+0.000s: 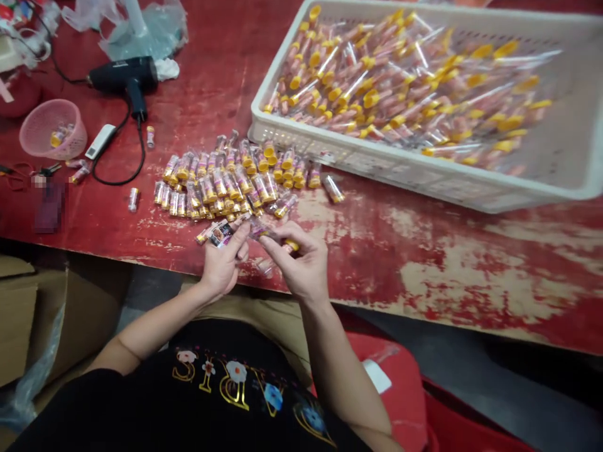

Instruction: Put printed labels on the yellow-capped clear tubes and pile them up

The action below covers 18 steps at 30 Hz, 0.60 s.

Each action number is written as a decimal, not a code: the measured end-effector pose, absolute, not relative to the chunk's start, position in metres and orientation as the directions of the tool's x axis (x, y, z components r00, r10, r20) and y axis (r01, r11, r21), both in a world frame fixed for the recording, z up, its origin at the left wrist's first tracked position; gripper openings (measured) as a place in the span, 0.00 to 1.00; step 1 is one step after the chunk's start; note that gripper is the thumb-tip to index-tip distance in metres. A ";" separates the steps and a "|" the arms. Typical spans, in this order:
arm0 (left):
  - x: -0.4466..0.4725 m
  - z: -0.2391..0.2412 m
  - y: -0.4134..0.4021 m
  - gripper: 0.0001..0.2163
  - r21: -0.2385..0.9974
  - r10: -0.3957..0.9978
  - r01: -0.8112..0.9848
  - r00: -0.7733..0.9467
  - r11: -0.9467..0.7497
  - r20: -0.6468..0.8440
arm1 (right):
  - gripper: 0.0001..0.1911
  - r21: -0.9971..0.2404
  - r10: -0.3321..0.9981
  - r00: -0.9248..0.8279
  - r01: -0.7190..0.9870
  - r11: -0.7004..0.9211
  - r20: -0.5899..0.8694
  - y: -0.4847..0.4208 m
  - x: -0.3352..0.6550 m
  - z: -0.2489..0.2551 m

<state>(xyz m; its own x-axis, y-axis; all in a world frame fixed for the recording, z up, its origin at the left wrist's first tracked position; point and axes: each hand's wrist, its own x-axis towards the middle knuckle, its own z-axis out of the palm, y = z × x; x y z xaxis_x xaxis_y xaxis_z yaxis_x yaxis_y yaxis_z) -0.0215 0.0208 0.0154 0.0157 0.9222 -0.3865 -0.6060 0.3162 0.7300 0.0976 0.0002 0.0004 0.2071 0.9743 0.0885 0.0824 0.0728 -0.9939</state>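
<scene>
Where left-hand fingers (239,237) overlap it, the printed label (219,233) is partly hidden.

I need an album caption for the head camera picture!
Left hand and right hand close together, beside a heap of yellow-ended tubes.

two hands (306,267), one white crate (424,172), one pink basket (34,139), one blow dryer (123,73), dozens of tubes (219,184).
</scene>
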 end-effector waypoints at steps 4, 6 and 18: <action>-0.007 0.010 0.023 0.26 0.705 0.900 -0.599 0.060 0.379 -0.432 | 0.21 -0.998 0.936 0.349 -0.059 -0.026 -0.045 -0.009 0.096 -0.009; -0.001 0.009 0.025 0.26 0.678 0.881 -0.596 0.110 0.430 -0.461 | 0.22 -0.963 0.902 0.399 -0.264 -0.062 -0.167 -0.020 0.100 -0.011; 0.022 0.005 0.008 0.26 0.576 0.783 -0.535 0.355 0.619 -0.511 | 0.09 -0.990 0.746 0.653 0.128 0.062 0.131 -0.072 0.127 -0.005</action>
